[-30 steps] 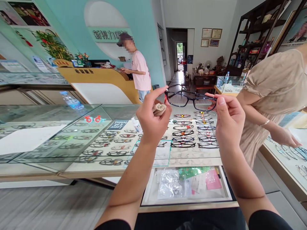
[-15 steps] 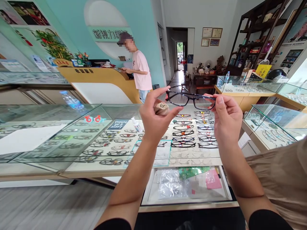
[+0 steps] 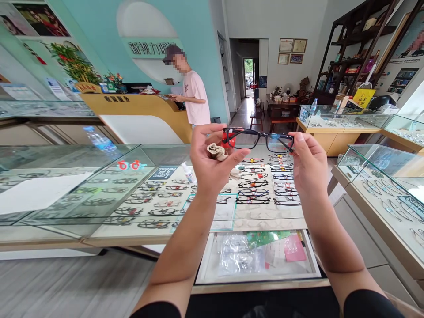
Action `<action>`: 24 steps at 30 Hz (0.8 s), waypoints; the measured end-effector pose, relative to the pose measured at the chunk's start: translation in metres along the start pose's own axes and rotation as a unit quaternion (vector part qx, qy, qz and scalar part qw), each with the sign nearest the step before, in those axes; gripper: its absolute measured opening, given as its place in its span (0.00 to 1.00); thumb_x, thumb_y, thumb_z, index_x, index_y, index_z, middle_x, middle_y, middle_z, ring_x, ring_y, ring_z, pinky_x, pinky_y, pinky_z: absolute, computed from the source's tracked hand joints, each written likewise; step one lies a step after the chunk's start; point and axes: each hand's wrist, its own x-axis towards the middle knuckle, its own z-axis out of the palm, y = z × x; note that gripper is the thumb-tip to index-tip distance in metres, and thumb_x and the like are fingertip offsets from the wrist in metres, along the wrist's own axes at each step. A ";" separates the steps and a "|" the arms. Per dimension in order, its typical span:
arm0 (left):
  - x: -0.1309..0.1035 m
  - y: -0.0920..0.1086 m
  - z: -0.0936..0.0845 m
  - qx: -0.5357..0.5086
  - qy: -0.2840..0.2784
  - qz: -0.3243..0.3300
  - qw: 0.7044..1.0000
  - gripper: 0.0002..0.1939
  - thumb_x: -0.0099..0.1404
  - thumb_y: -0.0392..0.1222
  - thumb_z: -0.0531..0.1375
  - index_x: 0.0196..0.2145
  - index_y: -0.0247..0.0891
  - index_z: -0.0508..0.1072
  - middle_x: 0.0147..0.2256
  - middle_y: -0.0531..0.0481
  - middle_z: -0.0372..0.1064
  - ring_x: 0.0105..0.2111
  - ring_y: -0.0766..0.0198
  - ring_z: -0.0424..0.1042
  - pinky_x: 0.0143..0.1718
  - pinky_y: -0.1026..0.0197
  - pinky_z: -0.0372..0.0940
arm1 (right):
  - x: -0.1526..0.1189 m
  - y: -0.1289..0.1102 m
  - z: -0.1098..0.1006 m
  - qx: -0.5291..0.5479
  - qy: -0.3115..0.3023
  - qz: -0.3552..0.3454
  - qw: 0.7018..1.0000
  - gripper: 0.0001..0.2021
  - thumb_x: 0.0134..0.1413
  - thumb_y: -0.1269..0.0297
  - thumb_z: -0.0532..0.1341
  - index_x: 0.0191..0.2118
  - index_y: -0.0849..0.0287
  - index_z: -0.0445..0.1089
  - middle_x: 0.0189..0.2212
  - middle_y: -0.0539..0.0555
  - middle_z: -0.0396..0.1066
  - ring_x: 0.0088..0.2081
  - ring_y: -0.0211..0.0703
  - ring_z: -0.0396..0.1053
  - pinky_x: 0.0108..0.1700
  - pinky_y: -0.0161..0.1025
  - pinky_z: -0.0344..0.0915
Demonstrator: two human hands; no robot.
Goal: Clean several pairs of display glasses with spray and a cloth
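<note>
A glass-topped desk (image 3: 119,240) is stretching below the hands, with rows of spectacle frames (image 3: 252,192) showing under its glass and a drawer (image 3: 209,267) standing open at its near side; beyond, a turquoise wall (image 3: 198,26) is rising behind a yellow-fronted desk (image 3: 142,106), where a person (image 3: 197,95) in a pink shirt and dark cap is standing; the dark-rimmed glasses (image 3: 261,134) are hanging level in the air above the glass, between the two hands; the right hand (image 3: 308,162) is pinching their right end between thumb and forefinger; the left hand (image 3: 210,168) is touching their left end with its index finger, its thumb pointing out below the lens, while its other fingers are curling around a folded beige cloth (image 3: 217,151); one pair of glasses and one cloth are being held; one water bottle (image 3: 100,140), one white spray bottle (image 3: 189,173) and one pair of orange goggles (image 3: 128,164) are sitting farther left; four framed certificates (image 3: 285,45) are hanging on the far wall.
</note>
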 end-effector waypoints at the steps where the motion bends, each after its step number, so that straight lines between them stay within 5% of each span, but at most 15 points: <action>1: 0.000 0.000 0.001 0.001 0.003 -0.002 1.000 0.40 0.52 0.71 0.78 0.51 0.47 0.70 0.41 0.48 0.78 0.36 0.55 0.83 0.32 0.57 0.73 | 0.001 0.001 -0.001 -0.003 -0.005 0.003 1.000 0.16 0.64 0.43 0.70 0.41 0.50 0.81 0.39 0.50 0.78 0.41 0.41 0.75 0.47 0.42 0.75; 7: 0.000 0.016 0.003 -0.055 0.012 -0.055 0.997 0.36 0.54 0.68 0.78 0.49 0.48 0.70 0.41 0.49 0.81 0.34 0.60 0.81 0.30 0.59 0.72 | 0.014 0.010 -0.009 -0.003 -0.084 -0.008 0.996 0.21 0.72 0.43 0.55 0.50 0.49 0.80 0.47 0.57 0.80 0.46 0.50 0.79 0.48 0.51 0.79; 11: 0.004 0.022 -0.001 -0.147 -0.031 -0.165 0.975 0.33 0.51 0.65 0.80 0.45 0.49 0.73 0.34 0.55 0.78 0.18 0.72 0.61 0.16 0.63 0.51 | 0.012 0.005 -0.008 -0.064 -0.182 -0.076 0.978 0.23 0.64 0.45 0.66 0.62 0.44 0.77 0.58 0.55 0.79 0.56 0.54 0.78 0.55 0.55 0.78; 14: 0.008 0.025 -0.004 -0.222 -0.131 -0.283 0.924 0.34 0.46 0.64 0.82 0.43 0.47 0.75 0.24 0.59 0.68 0.16 0.72 0.56 0.16 0.63 0.48 | 0.004 -0.007 -0.004 -0.100 -0.234 -0.152 0.955 0.23 0.62 0.46 0.71 0.60 0.42 0.79 0.59 0.55 0.79 0.60 0.56 0.75 0.59 0.56 0.77; 17: 0.012 0.029 -0.003 -0.259 -0.222 -0.375 0.862 0.35 0.45 0.65 0.82 0.42 0.45 0.76 0.19 0.61 0.62 0.16 0.71 0.54 0.17 0.63 0.49 | -0.002 -0.018 -0.003 -0.111 -0.243 -0.218 0.939 0.17 0.64 0.49 0.71 0.57 0.40 0.82 0.56 0.54 0.80 0.60 0.54 0.75 0.63 0.56 0.74; 20: 0.011 0.032 -0.001 -0.269 -0.278 -0.403 0.829 0.34 0.49 0.67 0.80 0.42 0.42 0.77 0.21 0.58 0.65 0.17 0.72 0.54 0.18 0.63 0.47 | -0.004 -0.022 -0.003 -0.125 -0.226 -0.243 0.935 0.16 0.62 0.47 0.73 0.53 0.38 0.85 0.54 0.53 0.81 0.57 0.55 0.77 0.61 0.58 0.75; 24: 0.011 0.029 -0.006 -0.174 -0.294 -0.380 0.860 0.32 0.56 0.70 0.75 0.45 0.42 0.79 0.27 0.52 0.76 0.18 0.70 0.58 0.17 0.63 0.48 | -0.006 -0.018 -0.002 -0.142 -0.166 -0.250 0.943 0.12 0.61 0.45 0.73 0.46 0.41 0.86 0.46 0.54 0.83 0.50 0.56 0.78 0.55 0.60 0.76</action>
